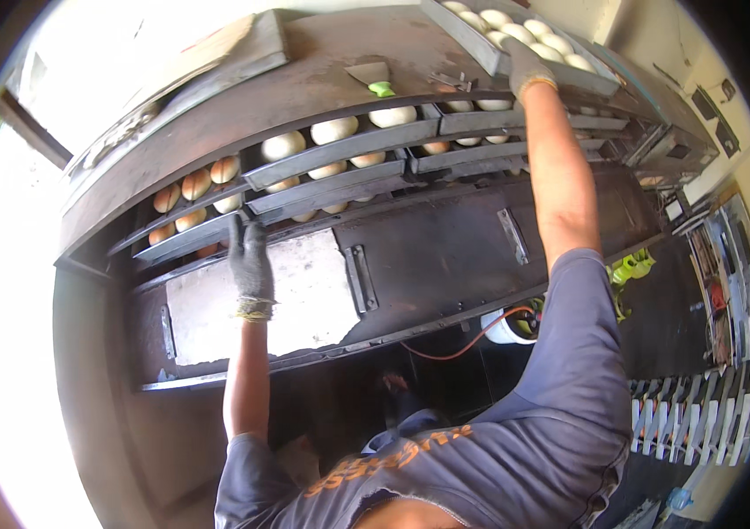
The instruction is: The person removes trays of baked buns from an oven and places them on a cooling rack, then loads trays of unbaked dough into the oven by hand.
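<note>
My right hand (529, 69), in a grey glove, grips the near edge of a metal baking tray (478, 40) on top of the oven. Rows of pale round buns (516, 33) fill that tray. My gloved left hand (253, 263) points upward with its fingers stretched out, its fingertips at the front edges of the stacked trays (194, 238) inside the oven. Whether the fingertips touch the metal I cannot tell. Browned buns (196, 183) lie in the trays at the left; paler buns (334, 130) sit in the middle ones.
The oven door (445, 251) hangs down open, a pale metal sheet (260, 295) on its left part. A scraper with a green handle (381, 89) lies on the oven top (331, 44). Below the door stands a white bucket (505, 328) beside an orange hose (445, 357). Racked trays (697, 414) stand right.
</note>
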Motion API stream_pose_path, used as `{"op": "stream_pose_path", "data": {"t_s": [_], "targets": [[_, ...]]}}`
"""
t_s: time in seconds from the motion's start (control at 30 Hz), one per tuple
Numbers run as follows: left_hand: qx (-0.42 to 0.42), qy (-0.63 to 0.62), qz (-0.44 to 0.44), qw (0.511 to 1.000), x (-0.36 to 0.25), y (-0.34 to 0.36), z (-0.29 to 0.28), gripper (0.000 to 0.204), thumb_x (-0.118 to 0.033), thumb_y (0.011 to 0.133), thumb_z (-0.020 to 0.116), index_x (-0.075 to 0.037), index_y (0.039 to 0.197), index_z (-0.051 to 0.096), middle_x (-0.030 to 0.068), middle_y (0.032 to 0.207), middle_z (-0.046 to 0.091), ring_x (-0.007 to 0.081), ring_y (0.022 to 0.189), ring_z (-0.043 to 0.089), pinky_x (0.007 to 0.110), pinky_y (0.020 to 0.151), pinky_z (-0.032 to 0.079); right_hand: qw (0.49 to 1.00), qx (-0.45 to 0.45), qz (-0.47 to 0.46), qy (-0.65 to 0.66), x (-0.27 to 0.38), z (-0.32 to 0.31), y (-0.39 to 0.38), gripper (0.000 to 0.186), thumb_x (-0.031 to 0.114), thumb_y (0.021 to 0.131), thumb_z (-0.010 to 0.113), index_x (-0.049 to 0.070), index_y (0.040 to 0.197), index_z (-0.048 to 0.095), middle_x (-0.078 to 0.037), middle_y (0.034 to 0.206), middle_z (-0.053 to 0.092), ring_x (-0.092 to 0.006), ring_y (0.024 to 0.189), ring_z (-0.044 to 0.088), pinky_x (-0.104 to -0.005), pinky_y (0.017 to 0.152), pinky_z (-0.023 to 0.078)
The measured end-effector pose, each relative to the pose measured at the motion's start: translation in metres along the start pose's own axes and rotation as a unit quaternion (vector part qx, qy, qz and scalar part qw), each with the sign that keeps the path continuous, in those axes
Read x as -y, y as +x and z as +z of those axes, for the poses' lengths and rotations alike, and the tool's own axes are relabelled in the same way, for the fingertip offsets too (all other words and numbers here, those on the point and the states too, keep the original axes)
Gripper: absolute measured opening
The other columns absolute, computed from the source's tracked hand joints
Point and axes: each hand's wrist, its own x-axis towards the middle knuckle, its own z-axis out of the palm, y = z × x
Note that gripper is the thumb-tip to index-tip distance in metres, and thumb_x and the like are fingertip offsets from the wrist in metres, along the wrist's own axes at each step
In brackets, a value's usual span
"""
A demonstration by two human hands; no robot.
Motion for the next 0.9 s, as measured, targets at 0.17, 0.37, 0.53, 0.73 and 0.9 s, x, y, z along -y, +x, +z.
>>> {"op": "stream_pose_path", "data": {"t_s": [0.17,0.37,0.53,0.73,0.9], "targets": [[0.015,-0.077,-0.039,0.996,-0.005,-0.046,-0.028,0.071,-0.029,0.101,0.063,0.008,0.154,0.033,0.0033,0.111,0.062,0.0109,0.099,0.055,0.024,0.088,0.046,0.920,0.110,0.234,0.294,0.017,-0.025,-0.015,0.043,0.032,0.098,0.051,0.013,0.136,0.059,-0.015,0.132,0.064,-0.0321,0.120,0.061,-0.0403,0.103,0.046],[0.071,-0.093,-0.074,0.990,0.003,-0.118,-0.115,0.072,-0.024,0.098,0.063,0.010,0.154,0.031,0.0098,0.120,0.063,0.0128,0.104,0.057,0.026,0.093,0.047,0.769,-0.021,0.249,0.589,0.049,-0.064,-0.043,0.047,0.037,0.098,0.050,0.012,0.137,0.058,-0.013,0.127,0.068,-0.0307,0.112,0.065,-0.0439,0.098,0.050],[0.088,-0.098,-0.176,0.976,0.013,-0.203,-0.241,0.066,-0.010,0.098,0.060,0.011,0.153,0.031,0.0063,0.110,0.064,0.0083,0.094,0.059,0.023,0.086,0.049,0.725,-0.022,0.223,0.652,0.091,-0.113,-0.156,0.040,0.028,0.095,0.053,0.009,0.129,0.060,-0.013,0.118,0.068,-0.0294,0.106,0.066,-0.0443,0.094,0.051],[0.183,-0.104,-0.073,0.975,-0.044,-0.204,-0.288,0.069,-0.027,0.101,0.061,0.009,0.153,0.034,0.0142,0.120,0.065,0.0181,0.100,0.063,0.033,0.097,0.049,0.844,-0.052,0.158,0.509,0.222,-0.219,-0.398,0.024,0.011,0.090,0.064,0.001,0.112,0.064,-0.012,0.102,0.068,-0.0260,0.097,0.066,-0.0408,0.087,0.054],[0.152,-0.426,-0.143,0.880,-0.180,-0.242,-0.289,0.083,-0.065,0.100,0.042,0.000,0.151,0.038,0.0231,0.142,0.051,0.0381,0.120,0.059,0.053,0.105,0.047,0.868,0.000,0.199,0.455,0.296,-0.246,-0.551,0.039,0.005,0.088,0.054,-0.006,0.125,0.059,-0.013,0.115,0.065,-0.0210,0.104,0.065,-0.0336,0.088,0.055]]}}
